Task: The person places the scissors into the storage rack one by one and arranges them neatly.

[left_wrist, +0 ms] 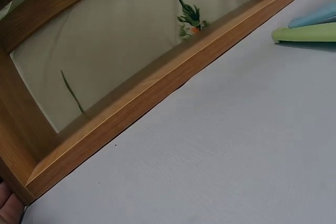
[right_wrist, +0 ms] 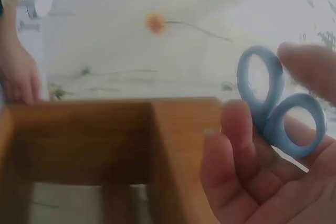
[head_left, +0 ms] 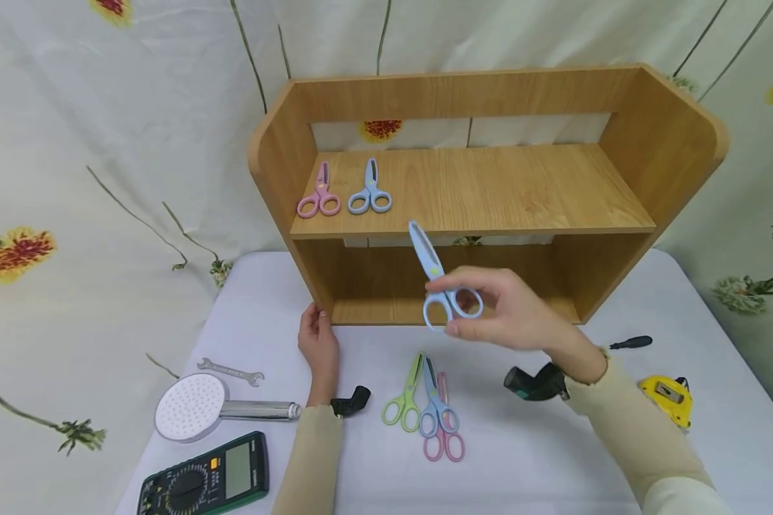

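Raised in front of the wooden shelf, my right hand pinches light blue scissors by the handle loops, blades tilted up toward the upper board. The right wrist view shows the scissors' loops between thumb and fingers. My left hand rests against the shelf's lower left corner, its fingers on the outer side of the panel. On the upper board lie pink scissors and blue scissors, side by side. Below, green scissors, blue scissors and pink scissors lie together on the table.
At left on the white table are a wrench, a shower head and a multimeter. To the right lie a black-handled tool and a yellow tape measure. A flowered cloth hangs behind.
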Demonstrator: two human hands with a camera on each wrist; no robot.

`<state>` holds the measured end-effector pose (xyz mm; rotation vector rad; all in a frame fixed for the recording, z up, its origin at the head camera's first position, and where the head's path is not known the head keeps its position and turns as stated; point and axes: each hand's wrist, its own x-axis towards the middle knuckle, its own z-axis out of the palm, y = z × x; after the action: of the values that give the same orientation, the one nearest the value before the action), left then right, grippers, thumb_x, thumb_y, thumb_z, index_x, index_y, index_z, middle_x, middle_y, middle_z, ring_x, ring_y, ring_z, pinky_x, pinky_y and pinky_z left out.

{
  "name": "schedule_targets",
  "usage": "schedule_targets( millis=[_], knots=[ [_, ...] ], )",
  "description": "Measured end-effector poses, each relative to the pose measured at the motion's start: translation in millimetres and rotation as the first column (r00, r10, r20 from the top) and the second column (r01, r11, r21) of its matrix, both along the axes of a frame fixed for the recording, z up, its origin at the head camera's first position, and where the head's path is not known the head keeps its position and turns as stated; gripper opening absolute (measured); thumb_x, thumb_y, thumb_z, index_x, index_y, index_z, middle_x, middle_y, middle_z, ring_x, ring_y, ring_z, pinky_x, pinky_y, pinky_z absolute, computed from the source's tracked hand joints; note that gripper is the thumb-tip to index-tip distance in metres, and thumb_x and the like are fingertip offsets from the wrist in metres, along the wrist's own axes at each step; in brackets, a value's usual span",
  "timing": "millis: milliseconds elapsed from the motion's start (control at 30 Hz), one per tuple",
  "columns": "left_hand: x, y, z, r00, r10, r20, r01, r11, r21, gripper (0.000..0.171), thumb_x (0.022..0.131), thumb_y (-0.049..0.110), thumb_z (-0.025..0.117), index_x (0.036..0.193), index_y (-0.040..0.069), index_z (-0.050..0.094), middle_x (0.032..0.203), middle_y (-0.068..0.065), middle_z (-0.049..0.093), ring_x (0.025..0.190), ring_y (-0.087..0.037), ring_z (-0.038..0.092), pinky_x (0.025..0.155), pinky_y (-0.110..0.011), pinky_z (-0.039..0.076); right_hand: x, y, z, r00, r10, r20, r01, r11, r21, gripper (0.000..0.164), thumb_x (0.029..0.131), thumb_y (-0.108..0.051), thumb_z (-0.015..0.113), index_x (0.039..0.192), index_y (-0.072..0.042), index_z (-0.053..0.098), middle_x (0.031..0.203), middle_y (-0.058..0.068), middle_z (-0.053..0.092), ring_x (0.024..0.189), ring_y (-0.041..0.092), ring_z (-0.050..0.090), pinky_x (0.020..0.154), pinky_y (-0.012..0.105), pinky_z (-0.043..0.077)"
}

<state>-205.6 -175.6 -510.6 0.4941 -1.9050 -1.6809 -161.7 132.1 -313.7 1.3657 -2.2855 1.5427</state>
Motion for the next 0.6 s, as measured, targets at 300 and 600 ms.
schedule_targets(
  millis=[300, 600],
  knots=[
    [1.3, 0.9, 0.9, 1.000, 0.012, 0.008, -0.012, 1.000, -0.001, 0.035, 0.105, 0.009, 0.048, 0.137, -0.003, 0.058, 0.130, -0.024, 0.063, 0.115, -0.030, 0.060, 0.084, -0.009, 0.043, -83.6, -28.8, 62.6, 0.956, -0.294, 0.001, 0.287, 0.933, 0.219, 0.046, 0.090, -0.009, 0.073, 0.134, 0.002, 0.063, 0.095, 0.015, 0.066, 0.079, 0.024, 0.052, 0.065, 0.023, 0.041],
    [-0.3, 0.2, 0.9, 1.000, 0.022, -0.009, -0.022, 1.000, -0.004, 0.033, 0.105, 0.008, 0.049, 0.134, -0.003, 0.061, 0.126, -0.024, 0.065, 0.110, -0.028, 0.061, 0.082, -0.009, 0.043, -123.5, -39.5, 47.9, 0.887, -0.361, -0.287, 0.453, 0.803, 0.388, 0.041, 0.099, -0.025, 0.064, 0.134, -0.006, 0.067, 0.129, 0.023, 0.067, 0.108, 0.035, 0.059, 0.090, 0.047, 0.046]
  ],
)
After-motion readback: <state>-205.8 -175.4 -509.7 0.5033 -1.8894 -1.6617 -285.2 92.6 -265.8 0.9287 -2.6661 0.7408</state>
